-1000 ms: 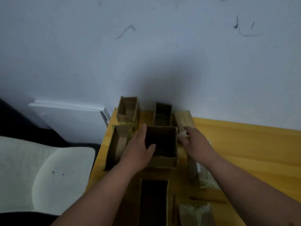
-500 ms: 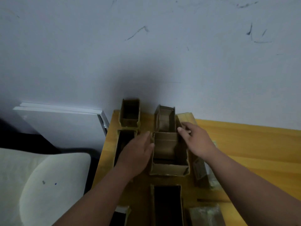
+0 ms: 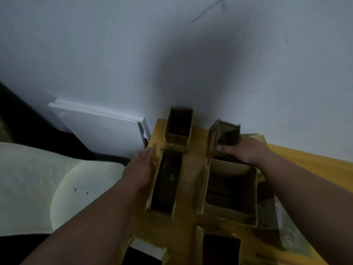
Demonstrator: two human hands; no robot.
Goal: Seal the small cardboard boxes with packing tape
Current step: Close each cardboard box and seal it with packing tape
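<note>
Several small open cardboard boxes stand on the yellow table (image 3: pixel 309 165). My left hand (image 3: pixel 141 167) lies with straight fingers against the outer left wall of a long narrow box (image 3: pixel 166 180) at the table's left edge. My right hand (image 3: pixel 246 152) reaches across the far rim of a wider open box (image 3: pixel 231 192), its fingers touching a small box (image 3: pixel 223 136) by the wall. Another open box (image 3: pixel 179 127) stands at the back left. No tape roll shows in the dim head view.
A grey wall rises directly behind the table. A white panel (image 3: pixel 107 129) leans against it at left, and a pale chair seat (image 3: pixel 38 188) sits beside the table. More open boxes (image 3: pixel 221 247) and clear plastic packets (image 3: pixel 275 215) crowd the near and right side.
My left hand has left the wide box and moved left to the long narrow box's outer wall. My right hand shifted toward the small back box. The camera swung left.
</note>
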